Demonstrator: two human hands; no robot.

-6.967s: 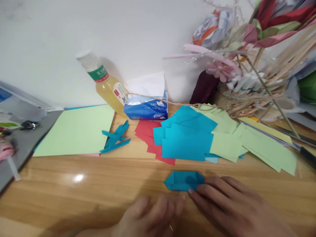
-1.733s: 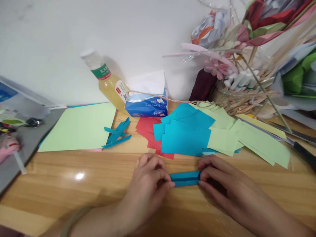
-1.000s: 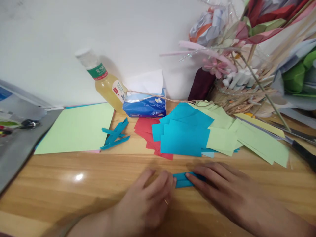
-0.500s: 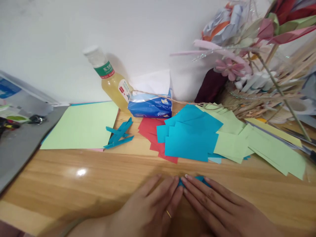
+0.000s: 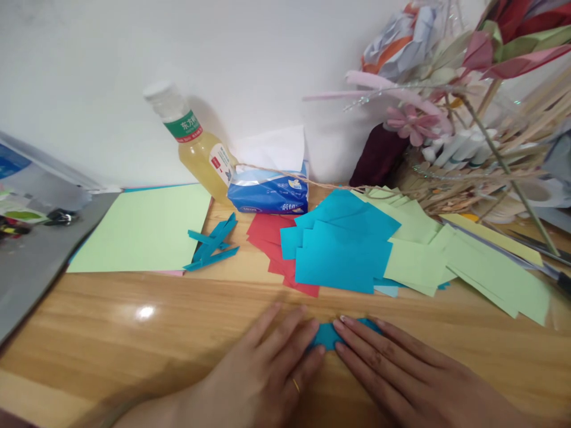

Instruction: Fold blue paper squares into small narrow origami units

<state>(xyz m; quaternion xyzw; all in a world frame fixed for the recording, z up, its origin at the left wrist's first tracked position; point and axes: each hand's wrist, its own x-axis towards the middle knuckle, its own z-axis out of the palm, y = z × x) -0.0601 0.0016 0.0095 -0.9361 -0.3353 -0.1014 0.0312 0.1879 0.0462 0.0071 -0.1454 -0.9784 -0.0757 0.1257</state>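
The folded blue paper (image 5: 326, 337) lies on the worktop (image 5: 187, 321) between the two hands, its middle bare and both ends covered by fingers. The left hand (image 5: 272, 362) has its fingers slightly spread, the index finger and thumb touching the paper's left end; the right hand (image 5: 388, 368) lies nearly flat, fingers close together, across its right part. Neither visibly pinches it. Beyond it lie loose blue sheets (image 5: 343, 258), well clear of the fingertips

A home craft desk is indicated: beside the tissue pack (image 5: 268, 191), a drink bottle (image 5: 203, 157) is noted; paper flowers (image 5: 413, 123) are displayed rightward.
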